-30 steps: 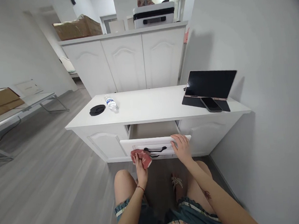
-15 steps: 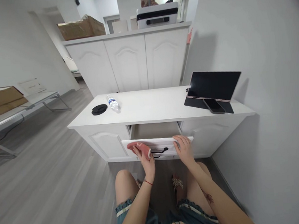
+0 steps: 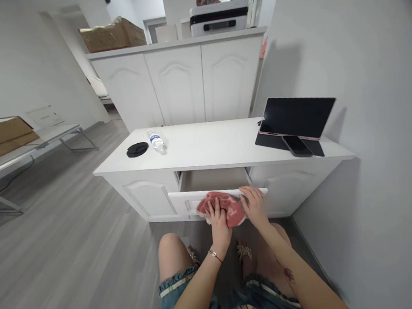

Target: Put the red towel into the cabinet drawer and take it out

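My left hand (image 3: 219, 220) presses a pinkish-red cloth (image 3: 234, 209) with pale marbled patches flat against the front of a pulled-out drawer. The cloth hides the black handle and the middle of the drawer front (image 3: 179, 202). At the right end of that front, my right hand (image 3: 254, 203) has its fingers hooked over the top edge. The drawer's inside (image 3: 213, 179) shows a bare grey-beige bottom.
On the white cabinet top (image 3: 205, 145) lie a black round item (image 3: 137, 149) and a plastic bottle (image 3: 156, 140) at left. A tablet (image 3: 298, 117) stands at right with a phone (image 3: 297, 145) before it. A wall (image 3: 383, 168) closes the right side.
My left hand has moved right along the drawer front with the cloth, which now lies spread instead of bunched and covers the handle. My right hand has stayed on the drawer edge.
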The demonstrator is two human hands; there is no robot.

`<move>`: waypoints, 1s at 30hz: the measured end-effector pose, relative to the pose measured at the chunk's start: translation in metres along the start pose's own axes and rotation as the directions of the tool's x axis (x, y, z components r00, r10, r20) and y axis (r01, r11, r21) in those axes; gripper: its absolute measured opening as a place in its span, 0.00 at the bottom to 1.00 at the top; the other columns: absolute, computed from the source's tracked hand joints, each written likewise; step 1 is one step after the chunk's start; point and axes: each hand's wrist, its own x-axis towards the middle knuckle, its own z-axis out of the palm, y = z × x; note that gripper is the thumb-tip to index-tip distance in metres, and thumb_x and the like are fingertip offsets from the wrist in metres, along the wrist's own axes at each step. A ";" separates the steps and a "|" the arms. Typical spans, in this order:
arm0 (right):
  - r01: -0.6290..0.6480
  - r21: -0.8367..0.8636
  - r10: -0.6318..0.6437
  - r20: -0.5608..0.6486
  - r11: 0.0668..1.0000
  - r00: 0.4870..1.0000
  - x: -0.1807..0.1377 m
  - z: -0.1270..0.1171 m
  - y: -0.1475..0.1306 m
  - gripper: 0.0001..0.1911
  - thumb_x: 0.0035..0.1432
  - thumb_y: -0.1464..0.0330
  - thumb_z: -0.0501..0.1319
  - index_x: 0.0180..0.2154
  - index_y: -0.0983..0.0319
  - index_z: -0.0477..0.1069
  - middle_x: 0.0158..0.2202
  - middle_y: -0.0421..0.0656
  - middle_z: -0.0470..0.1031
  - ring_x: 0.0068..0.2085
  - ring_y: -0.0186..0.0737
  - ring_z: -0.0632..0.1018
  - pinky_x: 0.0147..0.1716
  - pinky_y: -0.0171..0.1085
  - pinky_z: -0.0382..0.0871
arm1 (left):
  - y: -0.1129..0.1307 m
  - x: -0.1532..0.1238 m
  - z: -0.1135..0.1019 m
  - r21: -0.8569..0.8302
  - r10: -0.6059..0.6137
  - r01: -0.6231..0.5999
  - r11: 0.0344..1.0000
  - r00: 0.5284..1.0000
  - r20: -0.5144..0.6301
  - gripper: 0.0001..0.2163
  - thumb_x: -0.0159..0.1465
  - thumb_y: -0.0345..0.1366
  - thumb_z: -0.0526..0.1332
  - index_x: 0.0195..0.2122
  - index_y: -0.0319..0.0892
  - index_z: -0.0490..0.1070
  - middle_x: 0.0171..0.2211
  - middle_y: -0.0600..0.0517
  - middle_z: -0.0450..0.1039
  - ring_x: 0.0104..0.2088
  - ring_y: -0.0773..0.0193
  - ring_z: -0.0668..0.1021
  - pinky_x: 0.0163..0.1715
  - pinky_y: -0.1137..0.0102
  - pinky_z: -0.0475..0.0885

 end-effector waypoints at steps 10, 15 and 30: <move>0.059 0.013 -0.059 0.054 0.998 0.997 -0.002 -0.007 0.004 0.18 0.64 0.67 0.47 0.52 0.59 0.67 0.50 0.46 0.73 0.54 0.43 0.70 0.56 0.50 0.57 | -0.003 -0.001 -0.006 0.132 0.169 -0.193 0.972 0.969 0.178 0.19 0.53 0.20 0.51 0.43 0.41 0.69 0.66 0.47 0.50 0.67 0.48 0.41 0.60 0.38 0.42; 0.064 0.001 -0.064 0.079 0.998 0.995 -0.002 -0.008 0.006 0.19 0.65 0.68 0.46 0.54 0.59 0.65 0.52 0.47 0.72 0.55 0.44 0.69 0.56 0.50 0.57 | -0.026 -0.003 -0.017 0.087 0.072 -0.075 0.993 0.997 0.042 0.18 0.54 0.21 0.53 0.46 0.38 0.67 0.66 0.42 0.49 0.66 0.48 0.37 0.60 0.39 0.44; 0.094 0.080 -0.109 0.221 0.992 0.969 -0.057 0.038 -0.049 0.18 0.64 0.65 0.51 0.54 0.57 0.66 0.50 0.46 0.73 0.48 0.44 0.74 0.46 0.45 0.69 | -0.106 0.007 -0.070 -0.165 -0.240 0.198 0.966 0.927 -0.288 0.23 0.63 0.32 0.52 0.61 0.40 0.54 0.68 0.43 0.31 0.66 0.52 0.41 0.63 0.55 0.50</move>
